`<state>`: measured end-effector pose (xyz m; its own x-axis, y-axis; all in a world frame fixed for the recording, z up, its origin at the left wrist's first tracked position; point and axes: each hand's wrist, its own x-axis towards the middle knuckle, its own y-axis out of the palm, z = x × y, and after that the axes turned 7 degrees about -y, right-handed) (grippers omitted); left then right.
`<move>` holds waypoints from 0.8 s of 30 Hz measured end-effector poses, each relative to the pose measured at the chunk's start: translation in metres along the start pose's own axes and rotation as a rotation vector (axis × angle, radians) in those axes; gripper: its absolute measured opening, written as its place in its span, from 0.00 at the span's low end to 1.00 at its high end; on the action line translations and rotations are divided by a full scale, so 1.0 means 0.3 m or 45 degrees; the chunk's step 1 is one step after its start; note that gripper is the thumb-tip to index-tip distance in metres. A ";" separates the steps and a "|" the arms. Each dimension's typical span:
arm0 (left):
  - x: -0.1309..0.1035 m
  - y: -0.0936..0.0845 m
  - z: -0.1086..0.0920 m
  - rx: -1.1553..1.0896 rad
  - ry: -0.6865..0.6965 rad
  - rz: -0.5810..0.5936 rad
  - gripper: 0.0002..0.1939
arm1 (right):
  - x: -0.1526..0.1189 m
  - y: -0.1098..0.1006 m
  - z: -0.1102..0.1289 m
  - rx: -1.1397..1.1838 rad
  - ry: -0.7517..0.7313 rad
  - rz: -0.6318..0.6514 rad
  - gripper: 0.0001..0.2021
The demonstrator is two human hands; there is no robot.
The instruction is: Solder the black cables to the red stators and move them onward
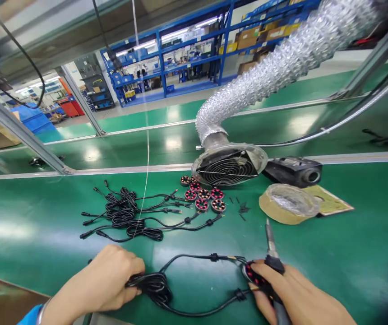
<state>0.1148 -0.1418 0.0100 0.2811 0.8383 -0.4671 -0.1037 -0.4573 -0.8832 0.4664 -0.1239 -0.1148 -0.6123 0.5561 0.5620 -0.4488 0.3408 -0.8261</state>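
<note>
My left hand (pixel 111 276) is closed around one end of a coiled black cable (pixel 155 288) low on the green bench. Two leads loop from the coil to the right, each with a small black grommet. In my right hand (pixel 295 291) are a soldering iron (pixel 271 241), its tip pointing up and away, and a round motor stator (pixel 249 272) with red windings, held by thumb and fingers. The thin wires of the upper lead reach the stator's edge. Whether they are joined to it I cannot tell. The lower lead's end is partly hidden by my fingers.
Beyond lie several coiled cables (pixel 122 215) and several loose stators (pixel 201 204). A round fume extractor hood (pixel 229 167) on a silver duct (pixel 265 72) stands behind them. To its right are a black iron holder (pixel 295 170), a tape roll (pixel 271 207) and a yellow sponge (pixel 332 201).
</note>
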 end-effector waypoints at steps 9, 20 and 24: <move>-0.081 -0.303 0.406 -0.050 -0.637 -0.420 0.02 | 0.601 0.028 0.044 0.078 -0.129 0.103 0.09; 0.481 -0.430 0.813 -0.297 -0.872 -0.996 0.18 | 1.502 0.559 -0.177 -0.096 0.430 0.420 0.16; 0.437 -0.307 0.885 -0.494 -0.866 -1.115 0.17 | 1.472 0.654 -0.281 -0.159 0.618 0.475 0.16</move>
<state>-0.0921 0.0891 0.0190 -0.4671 0.8440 0.2637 0.2027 0.3925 -0.8971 0.1629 0.2523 -0.0323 -0.3343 0.9258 0.1765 -0.1645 0.1271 -0.9782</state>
